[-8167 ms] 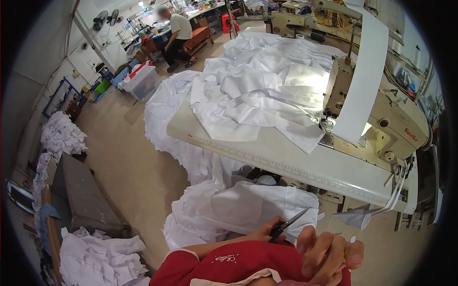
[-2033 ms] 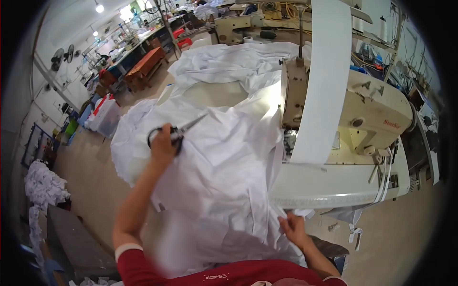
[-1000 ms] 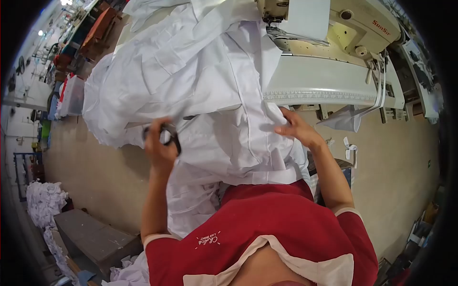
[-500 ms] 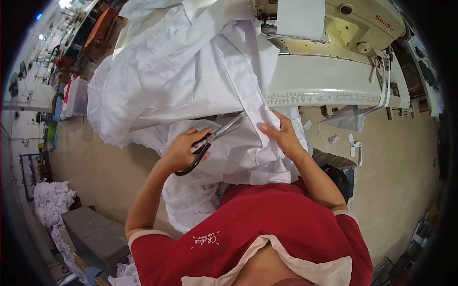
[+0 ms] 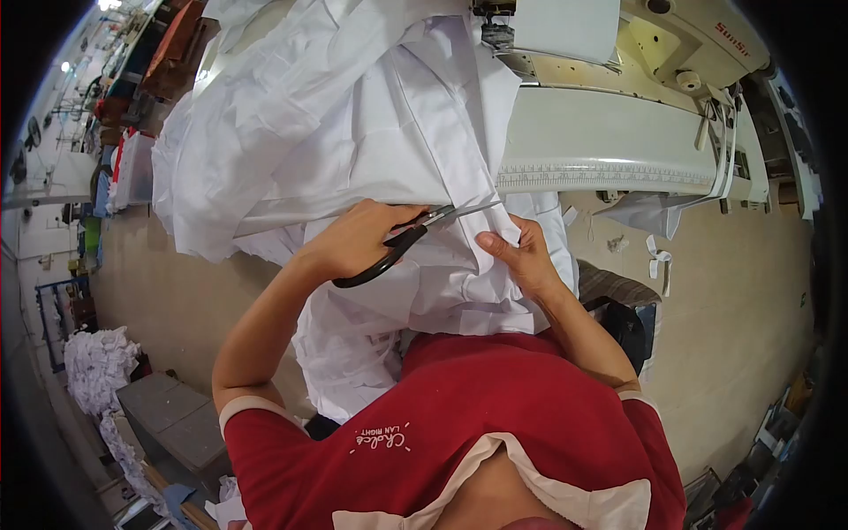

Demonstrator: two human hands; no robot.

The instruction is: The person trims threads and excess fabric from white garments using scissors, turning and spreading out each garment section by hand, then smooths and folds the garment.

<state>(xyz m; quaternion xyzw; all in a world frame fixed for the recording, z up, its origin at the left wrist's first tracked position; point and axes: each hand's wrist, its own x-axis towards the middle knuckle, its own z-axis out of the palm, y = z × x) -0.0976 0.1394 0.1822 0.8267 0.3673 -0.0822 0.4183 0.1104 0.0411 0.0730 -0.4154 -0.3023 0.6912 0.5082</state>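
My left hand (image 5: 358, 240) is closed round the black handles of a pair of scissors (image 5: 382, 267). Their metal blades reach to the right across a folded strip of white fabric (image 5: 459, 168); whether they have cut into it, I cannot tell. Just right of the blade tips, my right hand (image 5: 527, 261) pinches the edge of that strip between thumb and fingers. The cloth spreads over the table on the left and hangs down to my lap in loose folds.
A cream sewing machine (image 5: 689, 40) stands at the back right, on a table with a ruler scale (image 5: 609, 174) along its front edge. White scraps (image 5: 655, 256) lie on the floor to the right. A grey box (image 5: 172, 420) and a heap of white cloth (image 5: 99, 367) are at the lower left.
My left hand has moved up and to the right with the scissors, bringing the blades across the strip close to my right hand. The right hand keeps its hold on the fabric.
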